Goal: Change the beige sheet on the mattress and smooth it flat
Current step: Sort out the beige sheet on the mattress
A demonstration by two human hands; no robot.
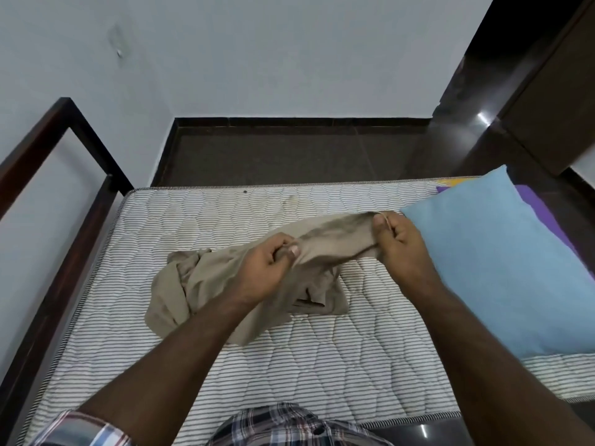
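Both bare forearms reach forward, left hand (269, 272) and right hand (397, 241) with fingers curled, pinching cloth.

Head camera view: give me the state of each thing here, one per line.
Beige cloth sheet: bunched, partly lifted, not spread.
Striped quilted mattress: bare, uncovered.
Light blue pillow: lying at the mattress's right end.
Left hand: gripping the sheet.
Right hand: pinching the sheet's edge.
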